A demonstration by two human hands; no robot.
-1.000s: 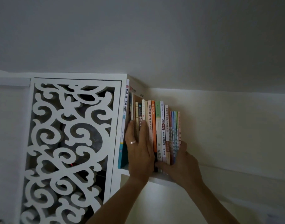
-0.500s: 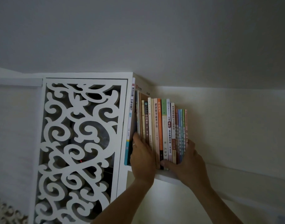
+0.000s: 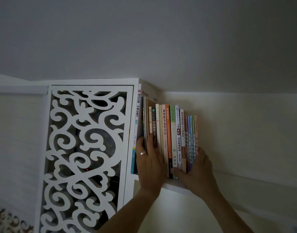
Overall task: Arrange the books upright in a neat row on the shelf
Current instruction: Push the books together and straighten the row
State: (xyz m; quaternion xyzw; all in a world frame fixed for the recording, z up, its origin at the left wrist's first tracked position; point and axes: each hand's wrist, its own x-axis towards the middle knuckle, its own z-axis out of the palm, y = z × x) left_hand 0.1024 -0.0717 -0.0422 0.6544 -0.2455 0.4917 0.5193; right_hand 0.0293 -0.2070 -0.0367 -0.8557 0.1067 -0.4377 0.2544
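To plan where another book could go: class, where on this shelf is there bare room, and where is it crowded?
Free: the shelf right of the pink book. Crowded: from the carved panel to there, with left hand and right hand on the row.

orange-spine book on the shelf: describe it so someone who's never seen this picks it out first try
Start at the white scrollwork cabinet panel; the row of upright books stands just to its right on the white shelf. The orange-spine book sits mid-row, between a cream spine and a pale green one. It is the only solid orange spine, turning black at its foot.

Dim, grey indoor light, soft shadows, grainy, wide-angle bending at edges, book spines legible
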